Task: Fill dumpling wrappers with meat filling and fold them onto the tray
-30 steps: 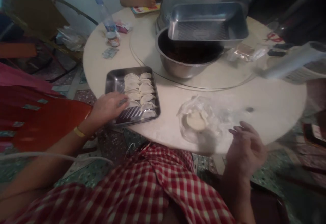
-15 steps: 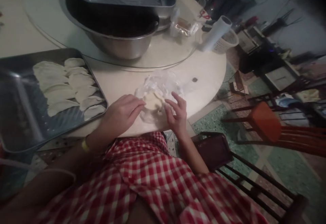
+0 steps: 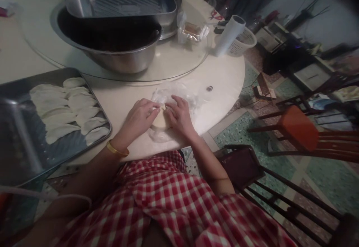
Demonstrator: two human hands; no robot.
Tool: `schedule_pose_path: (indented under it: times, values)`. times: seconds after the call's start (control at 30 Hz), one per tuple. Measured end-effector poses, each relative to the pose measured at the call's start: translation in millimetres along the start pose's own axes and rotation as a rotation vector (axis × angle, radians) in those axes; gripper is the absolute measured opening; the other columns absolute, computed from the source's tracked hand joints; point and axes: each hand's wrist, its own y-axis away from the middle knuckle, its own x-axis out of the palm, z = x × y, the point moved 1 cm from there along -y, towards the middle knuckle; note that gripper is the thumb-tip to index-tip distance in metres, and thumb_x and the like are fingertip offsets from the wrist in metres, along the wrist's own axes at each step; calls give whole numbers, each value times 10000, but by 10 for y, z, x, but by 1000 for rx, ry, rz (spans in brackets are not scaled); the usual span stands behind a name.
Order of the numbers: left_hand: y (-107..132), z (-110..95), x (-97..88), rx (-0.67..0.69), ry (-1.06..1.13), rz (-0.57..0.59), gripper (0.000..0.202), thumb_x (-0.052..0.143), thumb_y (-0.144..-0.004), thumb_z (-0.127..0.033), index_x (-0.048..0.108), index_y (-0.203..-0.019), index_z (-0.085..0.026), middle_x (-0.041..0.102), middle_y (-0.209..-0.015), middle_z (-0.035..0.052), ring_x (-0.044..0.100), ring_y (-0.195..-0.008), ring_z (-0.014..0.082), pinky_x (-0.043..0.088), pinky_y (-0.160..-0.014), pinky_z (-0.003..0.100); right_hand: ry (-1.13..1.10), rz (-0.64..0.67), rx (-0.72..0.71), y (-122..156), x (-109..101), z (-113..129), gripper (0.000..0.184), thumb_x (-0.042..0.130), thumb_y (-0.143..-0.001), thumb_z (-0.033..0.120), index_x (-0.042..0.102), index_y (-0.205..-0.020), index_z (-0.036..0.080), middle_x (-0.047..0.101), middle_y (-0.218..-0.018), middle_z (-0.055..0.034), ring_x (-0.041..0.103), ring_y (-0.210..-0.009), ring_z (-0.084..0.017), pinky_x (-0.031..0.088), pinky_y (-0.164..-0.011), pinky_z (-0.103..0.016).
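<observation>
A flat, pale round of dough (image 3: 160, 122) lies on a crumpled clear plastic bag (image 3: 159, 136) near the table's front edge. My left hand (image 3: 140, 118) pinches its far left edge between thumb and fingers. From the other side, the bent fingers of my right hand (image 3: 181, 116) close on the far right edge, partly covering the dough. The two hands almost meet at the far rim. Left of them, a metal tray (image 3: 22, 142) holds several folded dough pieces (image 3: 60, 118) in two overlapping columns.
Behind the hands, a large steel bowl (image 3: 126, 61) stands on a glass turntable (image 3: 168, 69), with another metal pan (image 3: 126, 9) over its back part. A clear-wrapped packet (image 3: 193, 31), a plastic roll (image 3: 230, 33) and a white basket (image 3: 244, 43) are at the right. Chairs (image 3: 298, 127) stand beyond the table.
My right hand has moved left and onto the dough, closing its fingers at the far edge. My left hand has shifted to that edge too. The view has tilted slightly.
</observation>
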Motion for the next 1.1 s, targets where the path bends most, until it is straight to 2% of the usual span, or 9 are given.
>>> schedule_pose_path:
  times: [0.17, 0.33, 0.53, 0.77, 0.97, 1.1]
  values:
    - [-21, 4, 16, -28, 65, -1, 312, 454, -918, -337, 673, -1067, -172, 629, -1026, 89, 565, -1040, 237, 478, -938, 402, -59, 0, 35, -7, -21, 13, 194, 526, -900, 308, 655, -1022, 231, 552, -1345, -94, 446, -1275, -261, 369, -1107, -514]
    - [-53, 9, 44, 19, 50, 27, 370, 435, -928, -321, 667, -1171, -167, 631, -1033, 94, 562, -1054, 247, 444, -995, 431, -45, -46, 13, 23, -24, 21, 168, 544, -888, 272, 670, -996, 245, 567, -1341, -81, 449, -1266, -259, 368, -1104, -525]
    - [-63, -1, 48, 50, 54, 25, 362, 442, -928, -318, 679, -1160, -173, 631, -1032, 93, 559, -1048, 248, 442, -992, 432, -65, -75, -16, 37, -23, 27, 167, 542, -891, 234, 683, -979, 236, 586, -1324, -100, 450, -1260, -260, 384, -1091, -538]
    - [-62, -29, 17, 70, 31, -3, 316, 464, -920, -314, 694, -1092, -181, 631, -1015, 89, 563, -1024, 241, 451, -964, 410, -115, -38, 37, 14, -69, 60, 123, 567, -883, 253, 678, -935, 242, 608, -1289, -81, 498, -1232, -236, 398, -1083, -494]
    - [-134, -47, 18, 121, -10, 87, 380, 394, -939, -289, 656, -1184, -166, 650, -1050, 102, 571, -1023, 244, 451, -957, 422, -174, 7, 80, -33, -56, -8, 123, 573, -882, 290, 677, -933, 250, 633, -1254, -69, 523, -1237, -229, 410, -1068, -482]
    - [-139, -59, 1, 109, 12, 78, 346, 425, -930, -294, 672, -1142, -175, 670, -1034, 87, 580, -1023, 237, 455, -952, 411, -157, 5, 85, -48, -53, -44, 134, 593, -870, 282, 687, -960, 248, 625, -1270, -81, 537, -1214, -223, 420, -1064, -480]
